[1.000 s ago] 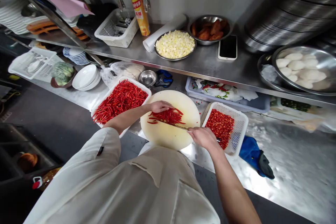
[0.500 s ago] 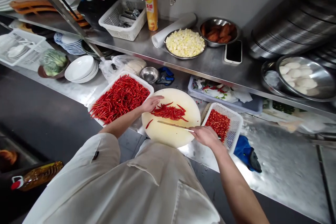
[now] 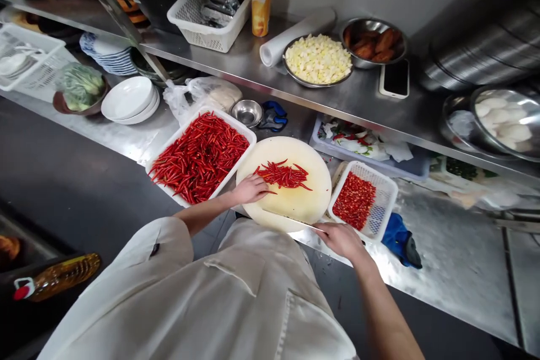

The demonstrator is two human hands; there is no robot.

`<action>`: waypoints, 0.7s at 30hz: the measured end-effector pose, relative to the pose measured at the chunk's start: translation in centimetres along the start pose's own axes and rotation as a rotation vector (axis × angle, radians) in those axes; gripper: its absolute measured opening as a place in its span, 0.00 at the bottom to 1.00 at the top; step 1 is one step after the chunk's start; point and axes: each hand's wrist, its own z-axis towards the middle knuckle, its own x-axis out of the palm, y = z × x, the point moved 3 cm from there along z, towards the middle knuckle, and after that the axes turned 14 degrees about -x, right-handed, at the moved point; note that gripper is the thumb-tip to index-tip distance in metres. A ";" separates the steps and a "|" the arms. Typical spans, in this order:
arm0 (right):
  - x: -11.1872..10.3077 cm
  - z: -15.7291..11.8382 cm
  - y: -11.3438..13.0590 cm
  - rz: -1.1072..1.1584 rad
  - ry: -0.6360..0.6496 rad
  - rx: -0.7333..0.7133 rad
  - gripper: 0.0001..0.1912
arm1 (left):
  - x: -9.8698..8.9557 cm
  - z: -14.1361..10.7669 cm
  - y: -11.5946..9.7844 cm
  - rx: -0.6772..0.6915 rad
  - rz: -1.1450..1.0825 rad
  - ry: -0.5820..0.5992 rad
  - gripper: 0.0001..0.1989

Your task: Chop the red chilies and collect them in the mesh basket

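Note:
A round, pale cutting board (image 3: 282, 149) lies in front of me with a small heap of whole red chilies (image 3: 284, 175) on it. At the board's left edge, my left hand (image 3: 252, 189) has its fingers together on a single red chili (image 3: 269, 192), whose tip shows past the fingertips. My right hand (image 3: 342, 239) grips the handle of a knife (image 3: 291, 219), its blade lying low across the near part of the board. To the left stands a white basket (image 3: 248, 134) full of whole chilies; to the right, a white basket (image 3: 386, 200) holds chopped chilies.
Behind the board are a small metal bowl (image 3: 247, 113) and a blue-black glove (image 3: 273, 116). Another blue glove (image 3: 400, 241) lies at the right. The shelf (image 3: 236, 76) above bears a dish of chopped pale pieces (image 3: 318, 59) and a phone (image 3: 395, 79). White bowls (image 3: 129, 99) stand left.
My left hand has come down along the board's left side onto the loose chili. My right hand and the knife have moved nearer to me. The camera view has shifted slightly.

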 end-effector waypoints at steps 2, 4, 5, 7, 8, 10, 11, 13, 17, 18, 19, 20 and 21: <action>-0.8 1.1 -0.4 0.000 -0.012 0.033 0.21 | -0.9 4.8 -0.5 0.063 -0.058 -0.034 0.18; -2.1 2.6 -1.0 -0.006 -0.033 0.083 0.21 | -1.4 9.8 -1.2 0.103 -0.135 -0.031 0.23; -2.9 3.4 -1.3 -0.013 -0.048 0.112 0.20 | -1.4 12.1 -1.5 0.116 -0.167 0.002 0.25; -4.5 4.4 -1.9 -0.046 -0.084 0.170 0.20 | -1.0 15.5 -2.0 0.149 -0.191 0.128 0.26; -5.2 4.6 -2.2 -0.072 -0.102 0.193 0.20 | -0.7 16.6 -2.0 0.170 -0.185 0.197 0.26; -5.9 4.1 -2.4 -0.128 -0.135 0.229 0.20 | -0.4 17.5 -1.6 0.226 -0.163 0.294 0.24; -5.9 3.4 -2.4 -0.147 -0.157 0.248 0.19 | -0.4 17.5 -1.2 0.252 -0.158 0.313 0.23; -4.9 1.0 -2.2 -0.151 -0.225 0.308 0.20 | -0.8 17.1 -0.2 0.270 -0.162 0.310 0.23; 0.4 -4.6 -0.1 -0.027 -0.413 0.566 0.22 | -1.6 16.0 0.5 0.225 -0.119 0.228 0.27; 1.9 -5.5 0.8 0.032 -0.455 0.654 0.23 | -1.4 15.8 0.1 0.214 -0.085 0.197 0.29; 3.2 -6.1 1.8 0.100 -0.488 0.740 0.24 | -0.9 15.5 -0.6 0.209 -0.043 0.175 0.33; 4.3 -6.2 2.8 0.167 -0.514 0.816 0.25 | -0.2 15.2 -1.5 0.210 0.006 0.164 0.38; 5.1 -5.9 3.9 0.226 -0.535 0.879 0.26 | 0.7 14.7 -2.5 0.217 0.058 0.162 0.43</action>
